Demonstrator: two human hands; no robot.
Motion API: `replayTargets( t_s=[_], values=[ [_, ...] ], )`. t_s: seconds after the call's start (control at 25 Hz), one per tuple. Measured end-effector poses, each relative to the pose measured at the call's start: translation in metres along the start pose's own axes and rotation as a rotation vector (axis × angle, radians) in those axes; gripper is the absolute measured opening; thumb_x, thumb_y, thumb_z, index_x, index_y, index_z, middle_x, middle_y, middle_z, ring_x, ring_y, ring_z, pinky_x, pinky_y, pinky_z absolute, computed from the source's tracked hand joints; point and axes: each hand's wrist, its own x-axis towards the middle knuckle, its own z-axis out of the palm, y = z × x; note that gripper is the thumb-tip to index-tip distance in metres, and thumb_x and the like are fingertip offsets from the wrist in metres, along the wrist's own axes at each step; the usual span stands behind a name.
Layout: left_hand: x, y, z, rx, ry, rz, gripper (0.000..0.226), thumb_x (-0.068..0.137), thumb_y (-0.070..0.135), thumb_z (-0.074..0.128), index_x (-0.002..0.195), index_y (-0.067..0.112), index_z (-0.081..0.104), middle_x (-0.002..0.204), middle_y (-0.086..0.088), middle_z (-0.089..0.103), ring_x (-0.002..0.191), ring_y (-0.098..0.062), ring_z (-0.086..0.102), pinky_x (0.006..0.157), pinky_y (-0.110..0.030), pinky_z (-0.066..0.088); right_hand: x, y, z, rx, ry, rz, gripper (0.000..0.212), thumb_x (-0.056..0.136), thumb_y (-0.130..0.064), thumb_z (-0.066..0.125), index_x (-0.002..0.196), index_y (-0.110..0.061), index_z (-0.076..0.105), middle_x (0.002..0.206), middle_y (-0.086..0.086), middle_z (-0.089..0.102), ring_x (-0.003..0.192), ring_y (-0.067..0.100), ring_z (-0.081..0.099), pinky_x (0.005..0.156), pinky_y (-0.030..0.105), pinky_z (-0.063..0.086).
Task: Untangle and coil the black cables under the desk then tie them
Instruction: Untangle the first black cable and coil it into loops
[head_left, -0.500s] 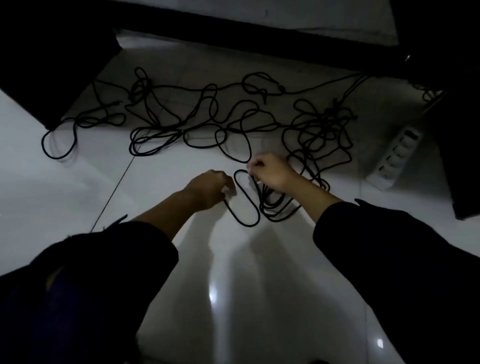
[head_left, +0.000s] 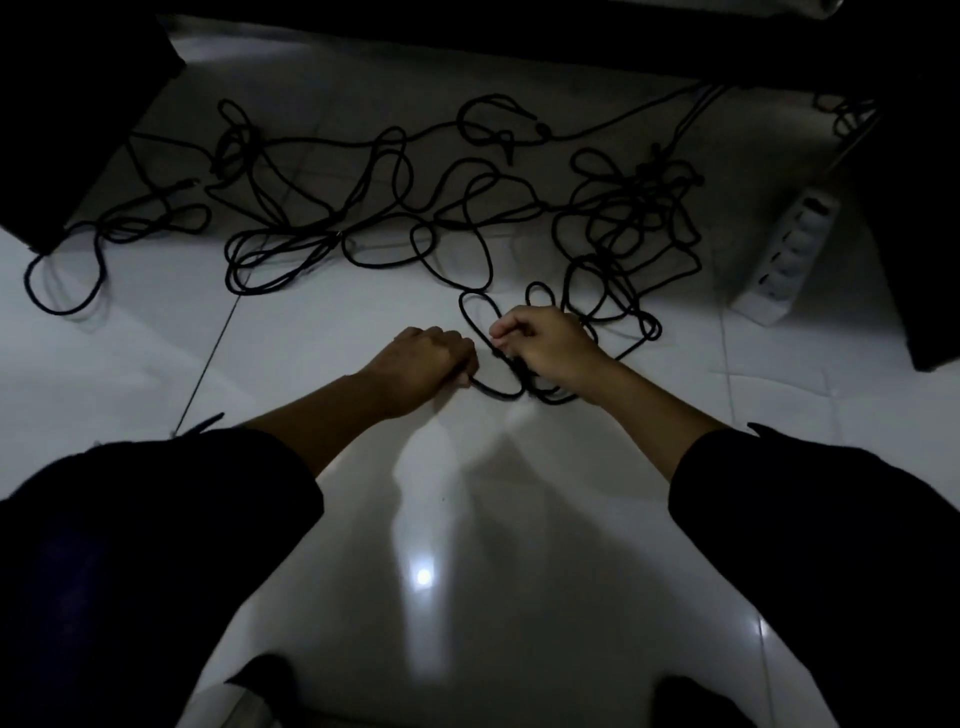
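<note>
Now both hands sit a little farther up the floor (head_left: 363, 519) than half a second ago, closer to the tangle; the small loop (head_left: 475, 317) between them has changed shape, from a long oval hanging below the hands to a loop that rises above the knuckles and dips under them; the rest of the cables (head_left: 395, 208) lie as they did before. The left hand (head_left: 428, 361) is curled knuckles-up and pinches the low end of that loop at its fingertips, touching the floor; the right hand (head_left: 545, 345) is curled too, thumb and forefinger pinching a strand of the cables, with a bunch of gathered loops hanging under its palm. The cables themselves sprawl across the white tiled floor beyond the hands, from the dark panel (head_left: 78, 104) at the far left to the denser knot at the right; how many separate cables there are cannot be told, since they cross and overlap. Counted: two hands, two dark sleeves, one white power strip (head_left: 789, 249) lying well to the right of the tangle, one bright reflection (head_left: 423, 577) on the tiles.
</note>
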Motion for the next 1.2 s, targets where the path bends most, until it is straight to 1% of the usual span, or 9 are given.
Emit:
replayTargets(
  t_s=[0.16,0.24,0.32,0.48,0.64,0.84,1.0,1.08,1.2],
  values=[
    [0.008,0.005,-0.022,-0.502,0.136,-0.211,0.012,0.098,0.010,0.039,0.092,0.019,0.045,0.084,0.005,0.057,0.078,-0.013,0.053,0.064,-0.016,0.040,-0.004,-0.007,-0.006,0.008,-0.016,-0.054,0.024,0.092,-0.003,0.052,0.106,-0.010,0.070,0.092,-0.008,0.065,0.074,-0.010,0.058,0.062,-0.001,0.039],
    [0.013,0.013,-0.038,-0.689,0.254,-0.260,0.015,0.099,0.006,0.037,0.092,0.017,0.044,0.078,0.003,0.053,0.066,-0.002,0.049,0.061,-0.012,0.038,-0.005,-0.011,-0.010,0.019,0.003,-0.070,0.021,0.092,-0.005,0.052,0.101,-0.010,0.070,0.074,-0.011,0.059,0.054,-0.013,0.052,0.051,0.003,0.036],
    [0.015,0.021,-0.052,-0.746,0.320,-0.235,0.011,0.102,0.008,0.036,0.095,0.013,0.044,0.077,0.003,0.050,0.063,0.000,0.045,0.061,-0.015,0.038,-0.006,-0.017,-0.016,0.024,0.072,-0.059,0.019,0.090,-0.008,0.051,0.098,-0.012,0.068,0.068,-0.010,0.058,0.051,-0.007,0.051,0.048,0.009,0.037],
    [0.019,0.039,-0.079,-0.914,0.421,-0.253,0.012,0.104,0.020,0.033,0.100,0.010,0.039,0.077,0.003,0.046,0.065,-0.007,0.040,0.062,-0.020,0.036,-0.009,-0.036,-0.030,0.260,0.232,-0.069,0.014,0.092,-0.005,0.053,0.091,-0.009,0.066,0.096,0.002,0.071,0.091,0.009,0.063,0.076,0.014,0.047],
    [0.023,0.066,-0.113,-1.273,0.542,-0.326,0.017,0.105,0.017,0.033,0.089,0.018,0.041,0.072,0.001,0.045,0.057,-0.009,0.036,0.052,-0.017,0.034,-0.030,-0.053,-0.047,0.476,0.275,-0.119,0.016,0.095,-0.013,0.053,0.084,-0.017,0.063,0.093,0.003,0.073,0.088,0.008,0.065,0.079,0.021,0.047],
    [0.017,0.094,-0.139,-1.330,0.585,-0.326,0.017,0.105,0.022,0.034,0.090,0.021,0.042,0.068,0.002,0.045,0.048,-0.006,0.035,0.044,-0.015,0.033,-0.064,-0.078,-0.061,0.500,0.203,-0.164,0.018,0.102,-0.019,0.041,0.106,-0.022,0.058,0.089,-0.001,0.070,0.073,0.005,0.065,0.073,0.031,0.046],
    [0.014,0.106,-0.161,-1.326,0.595,-0.311,0.017,0.105,0.022,0.034,0.094,0.018,0.047,0.069,-0.001,0.047,0.046,-0.006,0.036,0.042,-0.017,0.031,-0.082,-0.102,-0.077,0.490,0.316,-0.274,0.028,0.103,-0.018,0.042,0.127,-0.018,0.054,0.091,0.001,0.059,0.066,0.013,0.057,0.056,0.023,0.051],
    [0.013,0.110,-0.166,-1.331,0.590,-0.296,0.024,0.105,0.022,0.033,0.099,0.014,0.055,0.073,-0.001,0.049,0.049,-0.007,0.036,0.046,-0.020,0.030,-0.084,-0.110,-0.082,0.517,0.379,-0.291,0.028,0.101,-0.016,0.046,0.127,-0.014,0.056,0.071,-0.001,0.052,0.054,0.010,0.048,0.047,0.021,0.045],
    [0.014,0.120,-0.169,-1.371,0.530,-0.248,0.034,0.105,0.022,0.031,0.117,0.005,0.059,0.082,-0.001,0.053,0.055,-0.008,0.037,0.051,-0.021,0.031,-0.086,-0.117,-0.083,0.490,0.496,-0.301,0.011,0.096,-0.017,0.057,0.107,-0.017,0.057,0.073,-0.002,0.056,0.050,0.006,0.047,0.042,0.020,0.038]
  ],
)
